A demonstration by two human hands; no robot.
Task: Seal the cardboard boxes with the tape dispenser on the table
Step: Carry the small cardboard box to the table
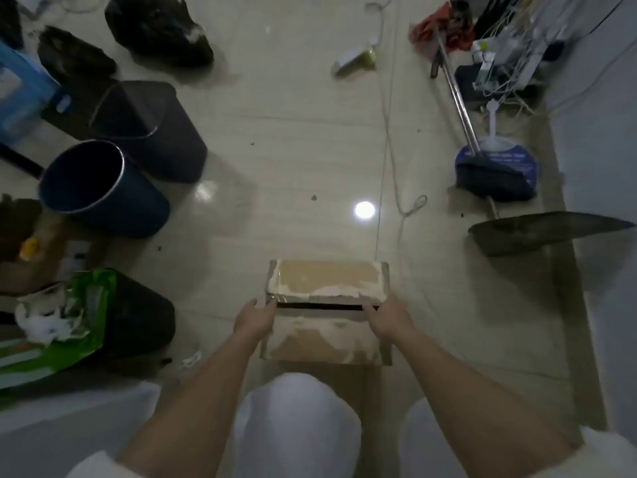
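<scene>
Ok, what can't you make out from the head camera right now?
- Tape dispenser and table: neither shows in the head view.
- Inside the brown cardboard box: only a dark slit between its flaps.
- Left hand and right hand fingertips: hidden over the box's sides.
- Box's near wall: behind the white-clad knees.

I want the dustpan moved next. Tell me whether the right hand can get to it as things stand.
Probably not right away. The right hand grips the cardboard box at its right edge, so it must let go first. The dustpan lies on open floor to the right, nothing between, but it looks a stretch.
</scene>
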